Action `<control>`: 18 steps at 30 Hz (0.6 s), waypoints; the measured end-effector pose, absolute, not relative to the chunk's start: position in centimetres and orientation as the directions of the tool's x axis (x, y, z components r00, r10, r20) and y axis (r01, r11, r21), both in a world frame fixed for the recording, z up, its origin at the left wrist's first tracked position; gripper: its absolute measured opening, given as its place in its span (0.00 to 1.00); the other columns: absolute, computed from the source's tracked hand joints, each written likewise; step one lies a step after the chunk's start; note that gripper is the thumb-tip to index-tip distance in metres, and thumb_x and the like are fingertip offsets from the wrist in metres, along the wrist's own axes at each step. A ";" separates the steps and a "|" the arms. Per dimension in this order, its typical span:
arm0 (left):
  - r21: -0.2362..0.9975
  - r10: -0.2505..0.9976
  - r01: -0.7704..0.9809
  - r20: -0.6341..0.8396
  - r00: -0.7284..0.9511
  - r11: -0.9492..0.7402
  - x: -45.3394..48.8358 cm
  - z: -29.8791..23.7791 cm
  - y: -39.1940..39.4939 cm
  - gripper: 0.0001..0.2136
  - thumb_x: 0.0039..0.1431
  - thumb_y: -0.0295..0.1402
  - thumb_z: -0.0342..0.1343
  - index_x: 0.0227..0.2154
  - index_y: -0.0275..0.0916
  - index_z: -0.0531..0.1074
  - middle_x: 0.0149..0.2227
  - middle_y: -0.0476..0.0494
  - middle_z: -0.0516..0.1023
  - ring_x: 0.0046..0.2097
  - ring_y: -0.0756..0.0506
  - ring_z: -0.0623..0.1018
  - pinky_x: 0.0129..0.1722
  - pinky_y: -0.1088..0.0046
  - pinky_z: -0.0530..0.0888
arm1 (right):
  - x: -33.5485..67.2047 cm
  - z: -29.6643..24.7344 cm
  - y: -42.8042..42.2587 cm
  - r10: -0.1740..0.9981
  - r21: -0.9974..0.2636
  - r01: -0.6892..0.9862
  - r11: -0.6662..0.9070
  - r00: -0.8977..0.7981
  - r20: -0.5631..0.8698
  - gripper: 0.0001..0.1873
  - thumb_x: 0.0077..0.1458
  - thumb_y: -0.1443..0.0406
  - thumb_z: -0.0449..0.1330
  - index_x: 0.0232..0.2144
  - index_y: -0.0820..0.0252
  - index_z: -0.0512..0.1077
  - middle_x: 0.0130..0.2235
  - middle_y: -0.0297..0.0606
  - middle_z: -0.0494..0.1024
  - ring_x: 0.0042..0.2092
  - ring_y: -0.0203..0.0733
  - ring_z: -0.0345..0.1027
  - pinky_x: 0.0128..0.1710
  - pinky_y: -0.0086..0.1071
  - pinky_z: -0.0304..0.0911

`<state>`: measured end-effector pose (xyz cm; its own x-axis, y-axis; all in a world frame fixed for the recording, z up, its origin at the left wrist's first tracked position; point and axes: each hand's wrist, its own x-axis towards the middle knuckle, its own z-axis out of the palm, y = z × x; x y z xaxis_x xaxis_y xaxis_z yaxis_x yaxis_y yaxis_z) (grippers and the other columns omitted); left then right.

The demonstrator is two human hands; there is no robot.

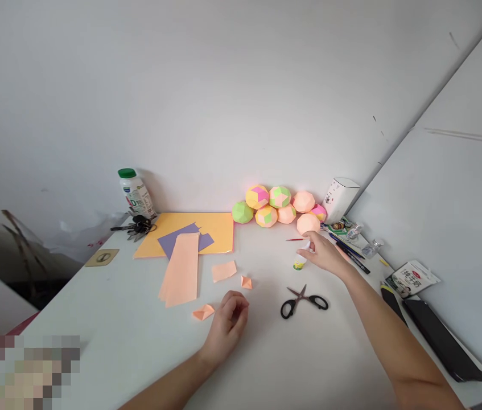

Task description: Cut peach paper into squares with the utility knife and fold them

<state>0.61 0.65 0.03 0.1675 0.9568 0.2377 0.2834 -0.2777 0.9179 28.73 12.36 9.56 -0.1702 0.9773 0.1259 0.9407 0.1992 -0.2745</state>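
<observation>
My right hand (pixel 325 254) reaches out over the white table (pixel 266 353) and closes its fingers round a small white glue bottle (pixel 301 258) with a yellow-green base. My left hand (pixel 229 320) rests on the table with its fingers curled in, and I see nothing held in it. Just left of it lies a small folded peach paper piece (pixel 204 311). A second folded piece (pixel 246 282) sits just beyond the hand. Black-handled scissors (pixel 304 301) lie between the two hands. A loose peach square (pixel 223 271) and peach paper strips (pixel 181 270) lie further left.
Several paper balls (pixel 281 208) are heaped against the wall. An orange sheet (pixel 217 226) with purple paper (pixel 183 238), keys (pixel 138 226) and a green-capped bottle (pixel 135 193) sit at the back left. A white cup (pixel 340 199), pens (pixel 349 250), a packet (pixel 413 278) and a black case (pixel 441 339) line the right edge.
</observation>
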 end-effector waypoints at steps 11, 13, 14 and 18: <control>0.796 0.884 0.432 0.260 0.388 -0.424 0.4 -0.5 0.7 0.07 0.60 0.30 0.45 0.29 0.41 0.65 0.34 0.43 0.71 0.35 0.44 0.72 0.34 0.67 0.71 | 26.8 0.0 12.3 0.979 -0.753 0.657 0.038 0.126 0.160 0.38 0.44 0.69 0.62 0.56 0.58 0.52 0.39 0.38 0.77 0.40 0.41 0.73 0.42 0.35 0.66; 0.742 0.847 0.458 0.282 0.451 -0.490 0.5 -0.6 0.6 0.06 0.60 0.29 0.45 0.29 0.41 0.66 0.34 0.43 0.71 0.37 0.43 0.72 0.36 0.65 0.71 | 27.6 0.1 11.7 0.964 -0.759 0.651 0.024 0.187 0.191 0.39 0.43 0.69 0.62 0.56 0.57 0.52 0.39 0.37 0.78 0.40 0.41 0.73 0.41 0.34 0.66; 0.720 0.833 0.466 0.288 0.473 -0.513 0.5 -0.6 0.6 0.06 0.60 0.29 0.45 0.30 0.41 0.66 0.35 0.43 0.72 0.37 0.43 0.72 0.36 0.65 0.71 | 28.5 0.3 11.3 0.952 -0.759 0.651 0.009 0.228 0.207 0.39 0.43 0.68 0.62 0.56 0.57 0.52 0.40 0.38 0.78 0.40 0.42 0.73 0.41 0.35 0.66; 0.684 0.810 0.477 0.303 0.503 -0.552 0.6 -0.5 0.6 0.07 0.59 0.28 0.45 0.29 0.41 0.67 0.35 0.43 0.72 0.37 0.43 0.72 0.36 0.64 0.72 | 33.8 1.4 8.9 0.855 -0.746 0.657 -0.114 0.448 0.263 0.39 0.44 0.62 0.61 0.57 0.61 0.51 0.44 0.48 0.75 0.42 0.49 0.72 0.42 0.41 0.65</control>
